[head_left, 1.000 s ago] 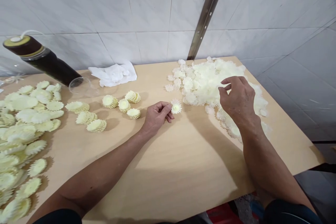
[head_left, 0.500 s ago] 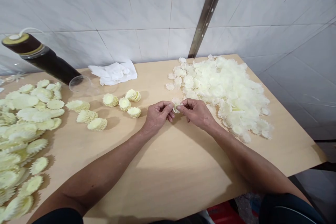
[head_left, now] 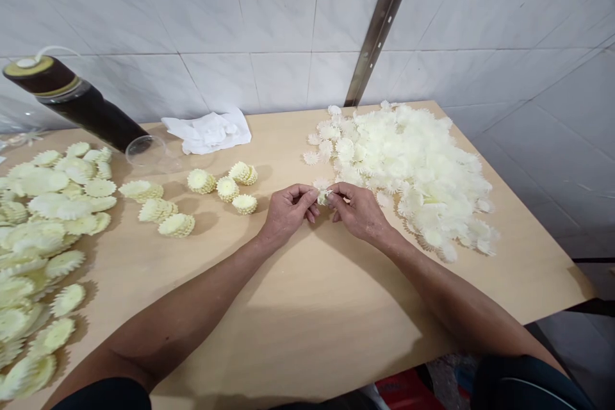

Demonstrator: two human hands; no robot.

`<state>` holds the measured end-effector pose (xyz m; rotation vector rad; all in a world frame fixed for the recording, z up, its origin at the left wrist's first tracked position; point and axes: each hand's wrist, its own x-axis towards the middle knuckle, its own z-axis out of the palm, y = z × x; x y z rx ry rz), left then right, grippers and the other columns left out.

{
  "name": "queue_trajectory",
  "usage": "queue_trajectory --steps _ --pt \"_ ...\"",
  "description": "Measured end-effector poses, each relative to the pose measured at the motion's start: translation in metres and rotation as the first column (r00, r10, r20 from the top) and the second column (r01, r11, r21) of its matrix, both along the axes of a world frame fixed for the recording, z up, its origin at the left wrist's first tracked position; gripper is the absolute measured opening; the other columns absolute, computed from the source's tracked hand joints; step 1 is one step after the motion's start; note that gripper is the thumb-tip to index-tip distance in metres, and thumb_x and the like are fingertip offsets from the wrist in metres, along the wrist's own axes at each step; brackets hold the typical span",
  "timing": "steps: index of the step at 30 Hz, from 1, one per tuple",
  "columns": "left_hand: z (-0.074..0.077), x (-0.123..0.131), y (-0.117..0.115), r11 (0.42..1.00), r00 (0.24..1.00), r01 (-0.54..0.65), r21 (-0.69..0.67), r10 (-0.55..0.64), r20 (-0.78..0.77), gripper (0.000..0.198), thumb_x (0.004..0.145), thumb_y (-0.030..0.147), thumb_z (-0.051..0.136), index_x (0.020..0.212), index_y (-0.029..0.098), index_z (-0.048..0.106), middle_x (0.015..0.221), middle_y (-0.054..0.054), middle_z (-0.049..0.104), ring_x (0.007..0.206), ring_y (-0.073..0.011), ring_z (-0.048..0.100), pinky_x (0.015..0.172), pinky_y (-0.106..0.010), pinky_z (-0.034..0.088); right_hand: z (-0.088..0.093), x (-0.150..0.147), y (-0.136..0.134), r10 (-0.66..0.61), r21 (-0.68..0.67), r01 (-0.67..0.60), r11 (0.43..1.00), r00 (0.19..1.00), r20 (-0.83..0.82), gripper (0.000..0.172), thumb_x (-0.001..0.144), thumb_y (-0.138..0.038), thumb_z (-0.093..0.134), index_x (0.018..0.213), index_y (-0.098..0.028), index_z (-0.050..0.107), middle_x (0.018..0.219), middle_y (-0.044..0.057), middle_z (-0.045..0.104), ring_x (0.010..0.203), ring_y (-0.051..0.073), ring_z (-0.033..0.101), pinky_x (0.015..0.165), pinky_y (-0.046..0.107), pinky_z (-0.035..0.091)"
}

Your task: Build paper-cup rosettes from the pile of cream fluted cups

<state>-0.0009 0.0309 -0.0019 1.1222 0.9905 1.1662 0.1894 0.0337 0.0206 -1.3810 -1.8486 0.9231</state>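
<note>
Between my two hands, over the middle of the table, is a small pale flower-shaped piece [head_left: 323, 196] with a toothed edge. My left hand [head_left: 291, 208] pinches its left side with thumb and fingers. On the other side my right hand [head_left: 356, 206] is closed on it in the same way. A loose heap of thin, whitish scalloped discs [head_left: 408, 154] lies just right of my right hand. Left of my left hand stand several small stacks of pale yellow toothed discs [head_left: 227, 189].
A large pile of yellowish scalloped discs [head_left: 57, 205] covers the table's left side. Behind it a dark bottle [head_left: 103, 114] leans beside a clear plastic cup [head_left: 144, 150]. Crumpled white tissue [head_left: 209, 132] lies near the tiled wall. A metal bracket [head_left: 379, 29] is fixed there.
The fingers of my right hand have shifted slightly on the small piece, and more of it shows between the hands. The heaps and stacks stay as they were.
</note>
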Motion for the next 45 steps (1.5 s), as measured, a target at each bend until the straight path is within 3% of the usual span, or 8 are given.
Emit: queue_trajectory --steps 5,10,18,23,27,34,41,45 --pt "0.002 0.002 -0.005 0.999 0.998 0.005 0.042 -0.002 -0.066 0.043 0.087 0.056 0.082 0.096 0.014 0.076 0.064 -0.003 0.071 0.052 -0.0142 0.065 0.051 -0.025 0.054 -0.002 0.002 0.0 -0.005 0.192 -0.025 0.981 0.988 0.153 0.021 0.099 -0.022 0.055 0.094 -0.022 0.075 0.083 0.005 0.076 0.072 0.021 0.072 0.067 0.032 0.053" --pt "0.0 0.005 -0.005 0.999 0.995 -0.034 0.032 0.037 -0.097 0.039 0.086 0.052 0.083 0.091 0.014 0.074 0.062 -0.002 0.07 0.05 -0.0134 0.064 0.05 -0.025 0.054 -0.005 0.002 0.0 0.048 0.229 -0.104 0.968 0.97 0.238 0.029 0.104 -0.022 0.047 0.096 -0.022 0.075 0.088 0.006 0.078 0.074 0.021 0.071 0.071 0.033 0.051" --pt "0.001 0.003 -0.002 1.0 1.0 -0.006 -0.011 0.006 0.001 0.046 0.083 0.057 0.085 0.094 0.013 0.074 0.062 -0.003 0.071 0.048 -0.0122 0.061 0.048 -0.024 0.051 -0.005 0.001 0.001 -0.175 0.253 0.161 0.954 0.984 0.034 0.021 0.094 -0.04 0.076 0.092 -0.02 0.07 0.085 0.006 0.075 0.076 0.02 0.069 0.071 0.033 0.055" --pt "0.003 0.001 -0.001 1.0 0.999 0.018 0.003 -0.018 0.043 0.05 0.082 0.06 0.086 0.093 0.013 0.075 0.062 -0.003 0.071 0.05 -0.0126 0.063 0.049 -0.024 0.052 -0.009 -0.002 0.0 -0.073 0.272 0.078 0.959 0.997 -0.025 0.017 0.096 -0.037 0.074 0.093 -0.021 0.078 0.089 0.006 0.075 0.078 0.019 0.069 0.071 0.033 0.058" --pt "0.004 0.0 -0.001 0.997 0.997 0.069 0.016 -0.07 0.026 0.05 0.083 0.061 0.084 0.089 0.013 0.075 0.063 -0.004 0.072 0.049 -0.0114 0.062 0.049 -0.024 0.052 -0.013 -0.002 0.0 -0.074 0.173 0.099 0.98 0.987 -0.143 0.017 0.093 -0.038 0.076 0.092 -0.021 0.08 0.093 0.007 0.073 0.081 0.02 0.069 0.064 0.032 0.061" --pt "-0.005 0.001 0.003 1.0 0.997 -0.001 0.002 0.001 0.075 0.049 0.083 0.06 0.085 0.087 0.014 0.07 0.063 -0.003 0.072 0.048 -0.0116 0.062 0.049 -0.023 0.051 -0.006 -0.004 -0.001 -0.148 -0.058 0.137 0.989 0.948 -0.283 0.037 0.086 -0.056 0.081 0.082 -0.02 0.075 0.082 0.004 0.069 0.065 0.017 0.067 0.053 0.03 0.059" --pt "-0.013 -0.001 0.007 0.992 0.983 -0.123 -0.02 0.125 0.135 0.049 0.085 0.061 0.082 0.084 0.016 0.062 0.064 -0.003 0.073 0.048 -0.0104 0.062 0.052 -0.023 0.053 -0.001 0.009 0.012 -0.293 -0.098 0.28 0.955 0.843 -0.45 0.042 0.088 -0.061 0.078 0.084 -0.02 0.07 0.078 0.001 0.066 0.062 0.014 0.063 0.054 0.028 0.059" --pt "-0.013 0.0 0.006 0.996 0.99 -0.093 -0.019 0.094 0.103 0.049 0.085 0.062 0.081 0.086 0.016 0.064 0.063 -0.003 0.072 0.047 -0.0112 0.062 0.05 -0.023 0.052 0.016 0.018 0.016 -0.191 -0.17 0.106 0.98 0.744 -0.641 0.035 0.083 -0.054 0.085 0.084 -0.022 0.074 0.095 0.006 0.071 0.081 0.017 0.064 0.056 0.027 0.06"
